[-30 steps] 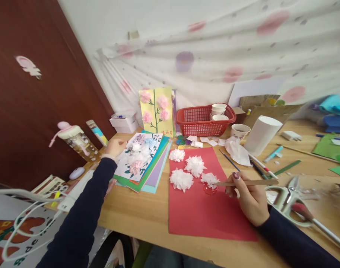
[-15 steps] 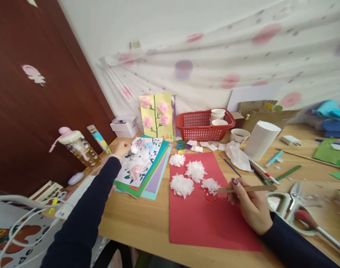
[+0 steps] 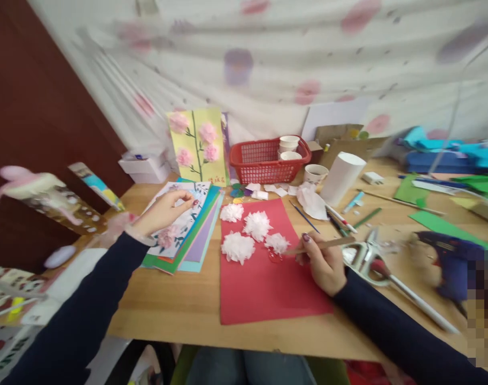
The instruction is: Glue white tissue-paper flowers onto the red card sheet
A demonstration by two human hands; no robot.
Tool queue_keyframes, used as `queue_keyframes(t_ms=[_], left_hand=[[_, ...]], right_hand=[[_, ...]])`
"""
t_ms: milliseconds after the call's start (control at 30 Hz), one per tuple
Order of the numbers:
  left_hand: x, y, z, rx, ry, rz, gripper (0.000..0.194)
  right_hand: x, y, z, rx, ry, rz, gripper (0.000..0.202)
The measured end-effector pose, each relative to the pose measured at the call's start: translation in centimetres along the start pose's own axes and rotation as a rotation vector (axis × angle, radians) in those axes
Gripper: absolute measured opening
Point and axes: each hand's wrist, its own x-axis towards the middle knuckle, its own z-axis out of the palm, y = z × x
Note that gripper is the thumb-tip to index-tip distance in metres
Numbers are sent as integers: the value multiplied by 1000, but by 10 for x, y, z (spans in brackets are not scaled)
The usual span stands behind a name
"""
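My right hand (image 3: 324,264) is closed around a flat wooden stick (image 3: 340,242), its left tip beside a small red round dish (image 3: 275,258). Just above the dish lies a white tissue-paper flower (image 3: 278,243). Three larger white flowers, one of them a ruffled tissue flower (image 3: 257,225), rest on the same red paper sheet (image 3: 263,294). My left hand (image 3: 165,213) hovers over a white sheet with a floral picture (image 3: 175,243), its fingers curled together in a pinch. Whatever the pinch may hold is hidden. Coloured sheets (image 3: 199,251) lie beneath that picture.
Behind stand a yellow flower picture (image 3: 201,139), a red basket (image 3: 254,171) with paper cups, and a white paper roll (image 3: 342,179). Scissors (image 3: 366,256) and a blue glue gun (image 3: 448,256) lie at the right. A drink bottle (image 3: 55,195) is at the left.
My left hand has moved from the picture's left edge to over its middle. The right hand keeps the stick by the red dish. The view has turned rightward, bringing the glue gun into sight.
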Motion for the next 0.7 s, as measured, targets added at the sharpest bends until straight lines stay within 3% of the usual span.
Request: queue_keyframes(t_ms=[100,200,300,433,533,700], left_hand=[[-16,50,29,-53,-355,105,34],[-28,86,63,-79,-544,174,31],[-29,99,100,-22,-538,282,26],[-17,97,134,36,-490,294,22],[-9,92,146,74,-442,317,21],[-6,86,152,68,-399,348,21]], right_hand=[[-2,-2,1,-27,-27,16,46],[-1,-7,3,-69,-45,15,47],[-1,-12,4,-70,-15,19,46],[-1,-13,3,-64,16,11,45],[-1,-13,4,-98,-13,-17,43],[3,-17,8,-201,-91,-129,34]])
